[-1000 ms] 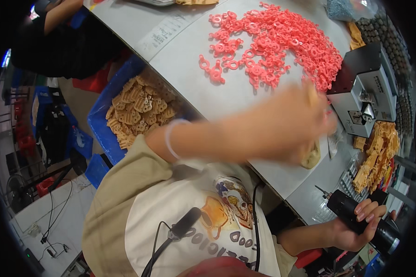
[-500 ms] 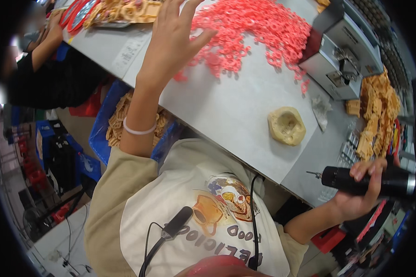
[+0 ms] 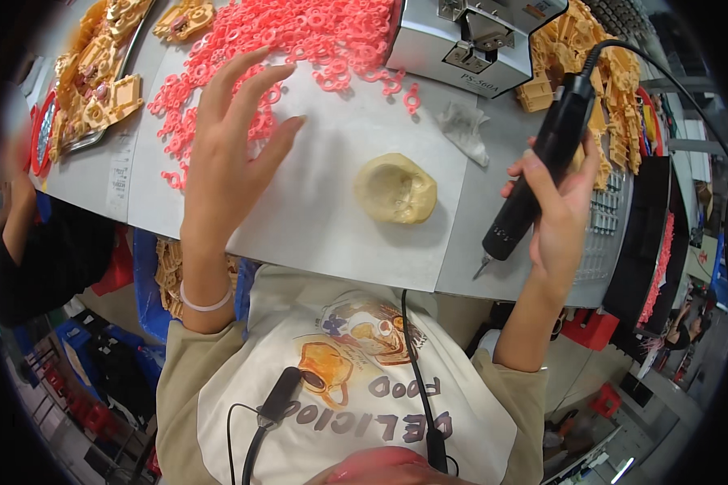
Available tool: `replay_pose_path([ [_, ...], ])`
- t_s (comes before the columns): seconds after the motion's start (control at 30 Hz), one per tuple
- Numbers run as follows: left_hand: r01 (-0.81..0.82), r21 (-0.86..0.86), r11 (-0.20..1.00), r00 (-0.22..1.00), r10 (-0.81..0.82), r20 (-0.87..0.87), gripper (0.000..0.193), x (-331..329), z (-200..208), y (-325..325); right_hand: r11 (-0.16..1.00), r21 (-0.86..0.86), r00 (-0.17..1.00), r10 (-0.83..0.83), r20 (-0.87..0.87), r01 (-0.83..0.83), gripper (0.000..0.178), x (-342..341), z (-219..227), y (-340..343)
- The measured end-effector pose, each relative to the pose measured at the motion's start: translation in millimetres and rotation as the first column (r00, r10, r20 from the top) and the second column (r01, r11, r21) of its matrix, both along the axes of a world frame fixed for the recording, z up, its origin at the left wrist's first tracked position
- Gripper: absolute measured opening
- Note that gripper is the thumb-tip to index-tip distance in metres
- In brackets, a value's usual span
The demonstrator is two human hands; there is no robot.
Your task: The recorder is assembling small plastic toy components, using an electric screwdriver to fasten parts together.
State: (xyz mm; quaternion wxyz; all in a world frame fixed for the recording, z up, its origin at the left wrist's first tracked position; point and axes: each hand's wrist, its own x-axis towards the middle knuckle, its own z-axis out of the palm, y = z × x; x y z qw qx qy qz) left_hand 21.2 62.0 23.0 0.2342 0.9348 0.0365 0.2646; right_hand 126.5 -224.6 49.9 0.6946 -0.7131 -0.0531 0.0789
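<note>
My right hand is wrapped round a black electric screwdriver, held tilted over the table's right part with its bit toward me. My left hand is raised above the table with its fingers apart and nothing in them. Close beyond it spreads a heap of small pink plastic ring-shaped pieces. A yellowish hollowed lump, like a moulded fixture, sits on the table between my hands. Neither hand touches it.
A grey metal box machine stands at the back, with a crumpled clear bag before it. Tan plastic parts are piled at right; others fill a tray at left and a blue-lined bin below. A co-worker's hand shows far left.
The view has swung right. My right hand has lifted the screwdriver and turned it, so its bit now points down toward me. My left hand stays open, now lower over the table.
</note>
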Motion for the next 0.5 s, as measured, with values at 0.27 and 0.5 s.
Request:
replay_pose_path([
  [0.27, -0.106, 0.241, 0.965, 0.988, 0.130, -0.085, 0.047, 22, 10, 130, 0.987, -0.149, 0.998, 0.063, 0.030, -0.058, 0.079, 0, -9, -9],
  [0.5, -0.236, 0.313, 0.920, 0.888, 0.335, -0.314, 0.064, 68, 10, 175, 0.914, -0.405, 0.971, 0.066, 0.232, 0.034, 0.074, -5, -6, 3],
])
